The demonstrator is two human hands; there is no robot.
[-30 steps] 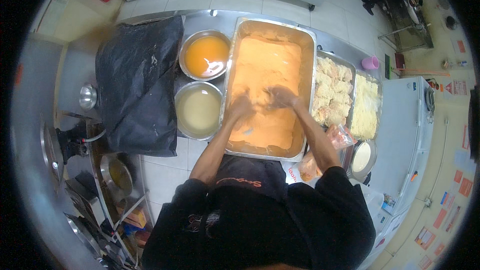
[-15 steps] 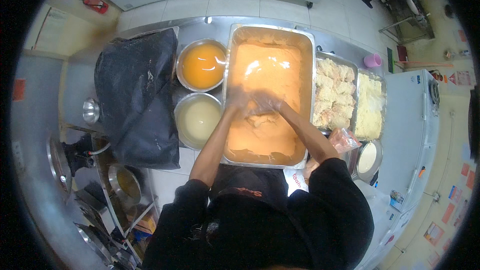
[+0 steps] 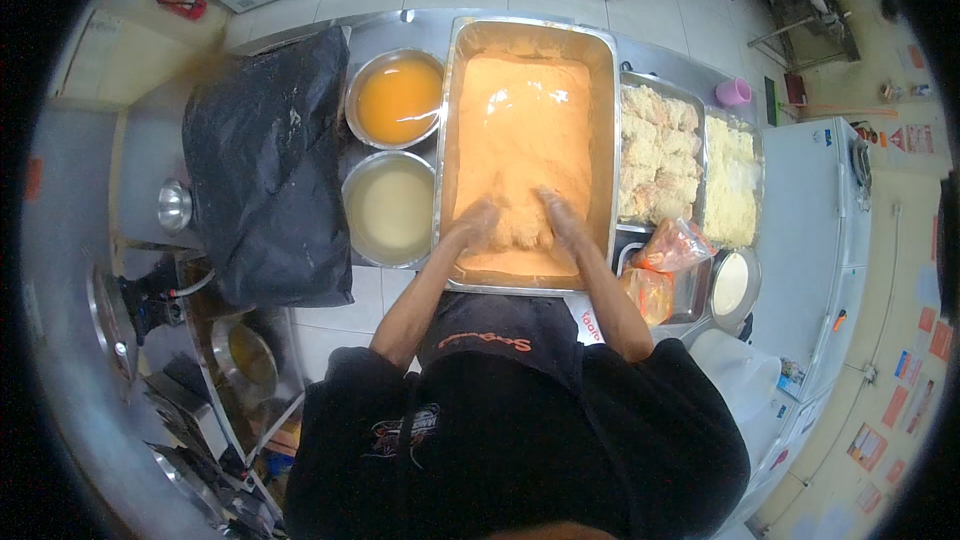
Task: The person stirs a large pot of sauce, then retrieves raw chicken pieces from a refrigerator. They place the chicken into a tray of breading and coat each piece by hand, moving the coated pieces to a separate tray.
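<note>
A deep steel pan (image 3: 616,140) holds a bed of orange breading flour (image 3: 525,130). Inside its near half, my left hand (image 3: 478,224) and my right hand (image 3: 564,220) lie on either side of a lumpy, flour-coated piece (image 3: 520,228), perhaps chicken. Both hands are dusted with flour, their fingers stretched forward and partly sunk in it. The two hands are apart, and neither is wrapped round the piece. What the buried fingertips touch is hidden.
Left of the pan stand a bowl of orange liquid (image 3: 398,105), a bowl of pale liquid (image 3: 390,212) and a black-covered bulk (image 3: 265,170). At right are a tray of breaded pieces (image 3: 660,155), a tray of pale-yellow food (image 3: 730,185), plastic bags (image 3: 672,248) and a white-filled bowl (image 3: 732,285).
My hands, blurred and close together over the middle of the pan before, have come apart and nearer to me. The whole view has shifted slightly.
</note>
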